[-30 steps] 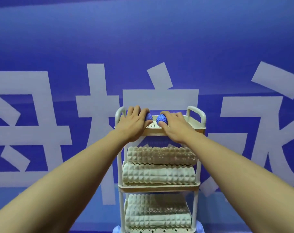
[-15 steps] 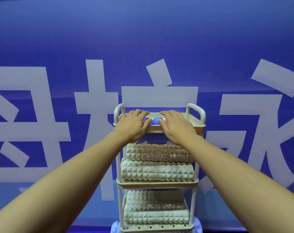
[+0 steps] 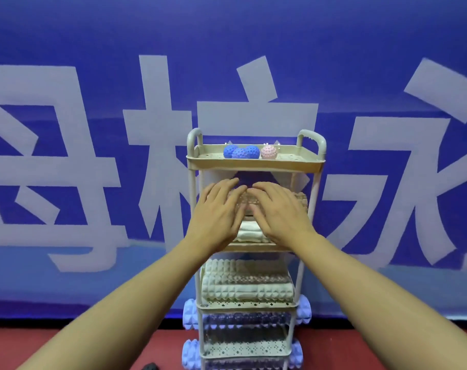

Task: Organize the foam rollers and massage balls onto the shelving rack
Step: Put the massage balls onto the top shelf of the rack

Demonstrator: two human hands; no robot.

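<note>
We hold both hands in front of the second tier of the shelving rack (image 3: 256, 166); our left hand (image 3: 216, 214) and our right hand (image 3: 279, 212) lie flat with fingers straight and a little spread, their fingertips almost meeting; they hold nothing, and we cannot tell whether they touch the beige foam rollers (image 3: 299, 201) behind them. Above the hands, on the top tray, sit three blue massage balls (image 3: 241, 152) close together and a pink massage ball (image 3: 269, 151) just beside them; below the hands more beige rollers (image 3: 247, 285) fill the next tier; lower still lie lilac rollers (image 3: 190, 313), their ends sticking out at both sides.
</note>
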